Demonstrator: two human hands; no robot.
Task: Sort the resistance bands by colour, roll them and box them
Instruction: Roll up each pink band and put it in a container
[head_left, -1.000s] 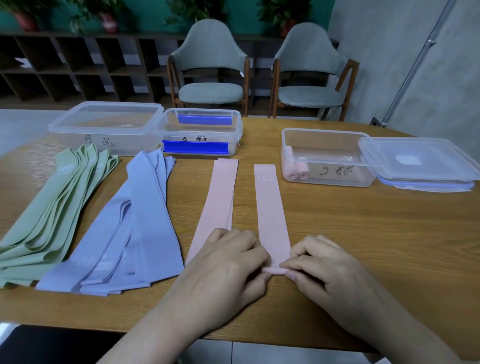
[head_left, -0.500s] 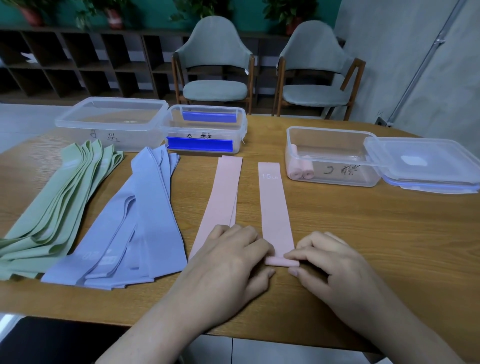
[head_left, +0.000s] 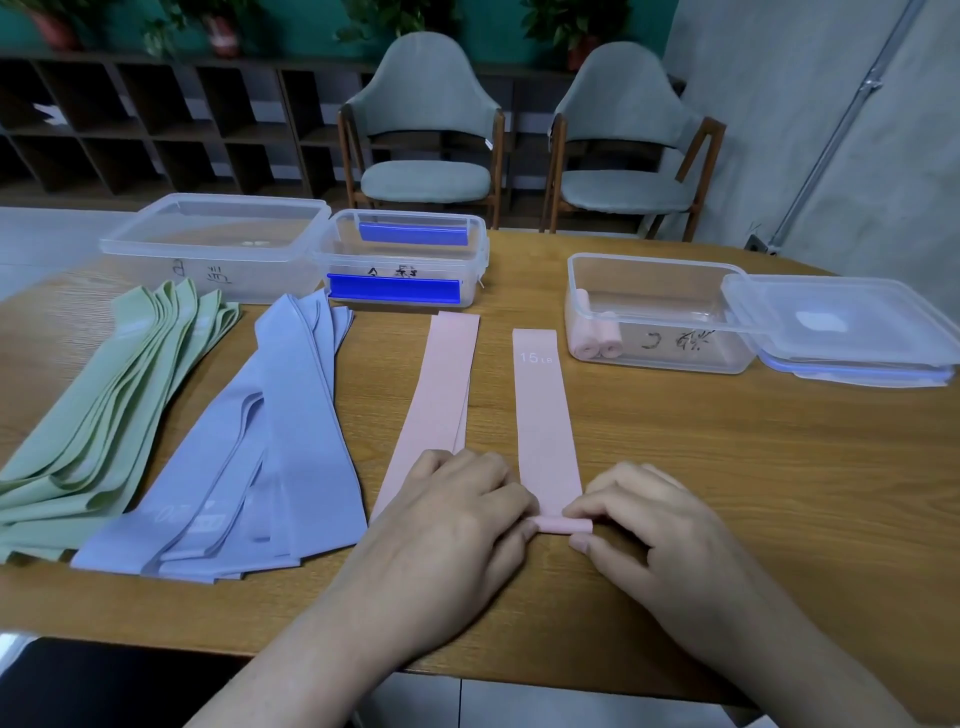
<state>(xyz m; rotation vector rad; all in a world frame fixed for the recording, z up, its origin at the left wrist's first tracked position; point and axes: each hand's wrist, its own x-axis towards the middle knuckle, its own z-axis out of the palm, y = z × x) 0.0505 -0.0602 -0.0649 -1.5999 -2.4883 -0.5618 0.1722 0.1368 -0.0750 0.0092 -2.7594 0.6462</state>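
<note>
The wooden tabletop (head_left: 727, 467) carries everything, with two grey chairs (head_left: 426, 130) pushed up to its far edge. On the left side a pile of green bands (head_left: 104, 410) fans out flat, and just beside it, overlapping a little, lies a pile of blue bands (head_left: 270, 441). Along the far edge stand three clear plastic boxes: a lidded box (head_left: 218, 244) on the left, a box with blue clips (head_left: 405, 265) touching it, and well to the right an open box (head_left: 660, 312) with two rolled pink bands (head_left: 595, 340) lying in its left end. A loose lid (head_left: 852, 322) rests against that open box's right side, on top of another lid.

Near the middle a small stack of pink bands (head_left: 436, 400) lies flat, its near end under the left hand. Just to its right, apart from it, one pink band (head_left: 545, 415) marked "15" stretches away from the person, and its near end is curled into a short tight roll.

The left hand (head_left: 452, 519) has its fingers curled down, the grip pinching the left end of that roll. The right hand (head_left: 639, 519) does likewise, its fingertips (head_left: 579, 512) closed on the roll's right end, thumb below.
</note>
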